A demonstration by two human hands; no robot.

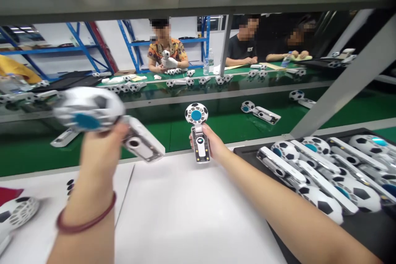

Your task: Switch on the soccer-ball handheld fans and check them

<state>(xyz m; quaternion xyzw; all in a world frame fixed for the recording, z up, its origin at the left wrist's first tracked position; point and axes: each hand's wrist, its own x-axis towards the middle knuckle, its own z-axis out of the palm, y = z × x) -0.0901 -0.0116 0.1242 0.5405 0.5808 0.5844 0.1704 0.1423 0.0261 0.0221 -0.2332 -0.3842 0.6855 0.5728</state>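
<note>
Left hand (pixel 103 142) grips one football-topped device (pixel 89 107), my right hand (pixel 215 142) closed on a second device (pixel 201 150), both out, left of the tray (pixel 366 233) already holding a batch (pixel 360 194).

A factory workshop, shown by workers (pixel 241 49) along a green belt (pixel 222 130) bearing many alike football-patterned gadgets (pixel 266 115).

Held fan heads (pixel 196 114) are white, black-patched and blue-centred.

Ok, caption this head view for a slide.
Left hand holds one soccer-ball-headed device, right hand another, at a white table, near a black tray of similar ones.
</note>
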